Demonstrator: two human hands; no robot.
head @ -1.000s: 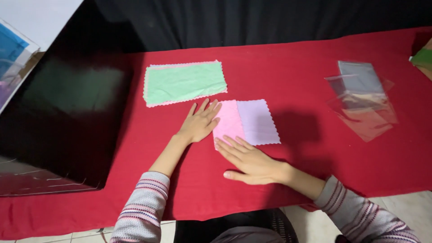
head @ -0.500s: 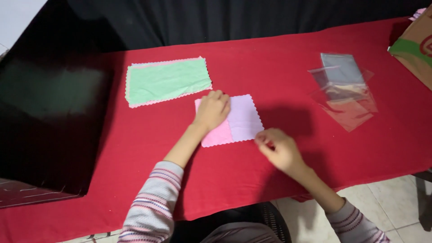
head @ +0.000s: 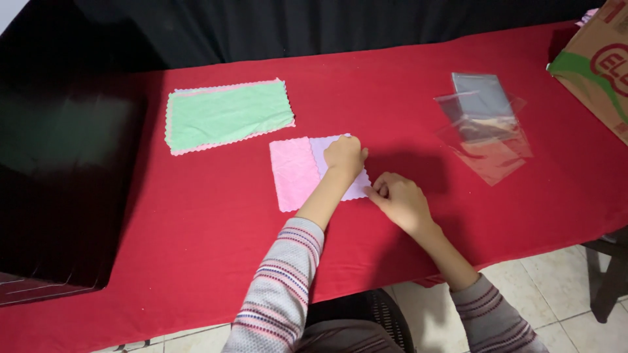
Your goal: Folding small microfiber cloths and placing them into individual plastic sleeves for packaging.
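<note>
Your left hand (head: 345, 157) lies flat, palm down, on the pink-and-lilac cloth (head: 294, 171), covering its upper right part, so the far right corner is hidden. Your right hand (head: 398, 199) is curled at the cloth's lower right corner, fingertips pinching the scalloped edge; the grip itself is hard to make out under the knuckles. The cloth sits mid-surface on the red surface (head: 196, 216), long axis roughly left-right, tilted slightly, pink half to your left, lilac half to your right. The green cloth (head: 226, 114) lies well apart at upper left, on a pink one, only the pink edge showing. Clear plastic sleeves (head: 487, 127) are stacked at right, count unclear. The cardboard box (head: 598, 65) is cut off by the frame's right edge. A dark box (head: 59, 176) at left is dim, with no detail.
</note>
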